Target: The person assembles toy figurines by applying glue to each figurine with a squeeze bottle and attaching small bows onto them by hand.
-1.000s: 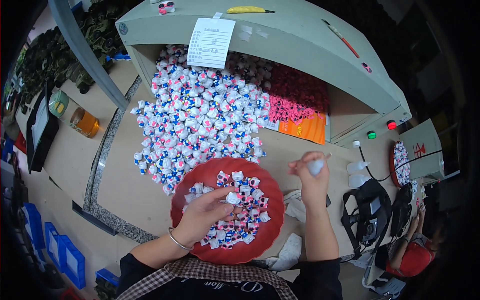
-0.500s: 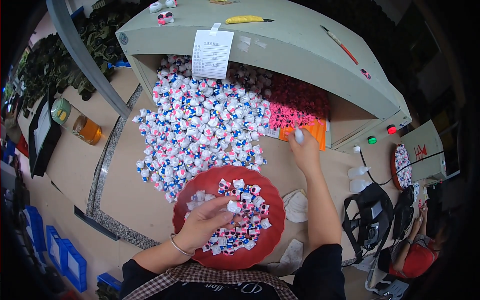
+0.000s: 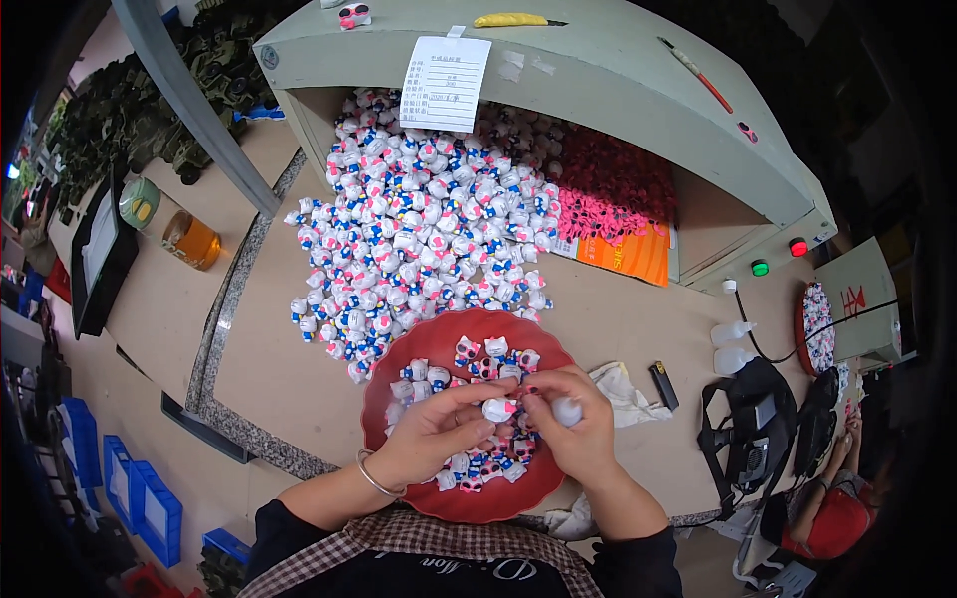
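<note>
Over a red scalloped bowl [image 3: 543, 488], my left hand [image 3: 424, 439] pinches a small white cat figurine [image 3: 497, 410]. Close on its right, my right hand [image 3: 583, 434] is closed around a small white squeeze bottle [image 3: 566, 411]. Something tiny and pinkish is at my right fingertips, too small to make out fully. Inside the bowl lie several white figurines, many wearing pink-rimmed dark glasses [image 3: 484, 368]. Beyond the bowl spreads a big heap of white, blue and pink figurines [image 3: 429, 239]. To its right, small pink glasses pieces [image 3: 613, 209] are piled on an orange sheet [image 3: 638, 261].
A grey shelf box [image 3: 638, 75] arches over the heaps, with a paper label [image 3: 445, 85] hanging from it. White cloth [image 3: 628, 394], a dark lighter-like item [image 3: 663, 386], bottles [image 3: 733, 359] and a black bag [image 3: 753, 429] lie right. A drink jar [image 3: 189, 239] lies left. Another person [image 3: 832, 518] sits far right.
My right hand has come back from the pink pieces to the figurine in my left hand, still holding the bottle. The whole view has shifted slightly, uncovering the dark lighter-like item.
</note>
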